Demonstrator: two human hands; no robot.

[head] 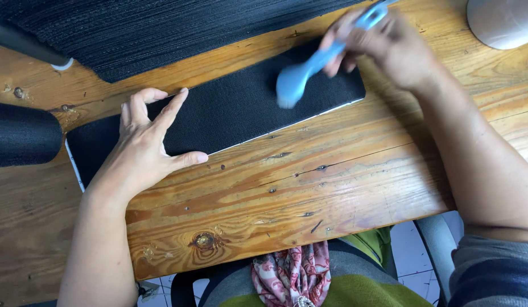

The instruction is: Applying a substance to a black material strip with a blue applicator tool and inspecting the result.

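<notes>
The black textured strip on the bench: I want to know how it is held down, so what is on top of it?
The left hand presses flat on the black strip; the blue tool in the right hand is over it, too blurred to confirm contact.

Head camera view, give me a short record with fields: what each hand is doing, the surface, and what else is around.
Left hand: left hand pressed flat, fingers spread, on the black textured strip
Right hand: right hand grips a light blue tool, blurred, its broad end over the strip
Surface: wooden workbench
Nearby: black ribbed material behind; black roll at left
</notes>
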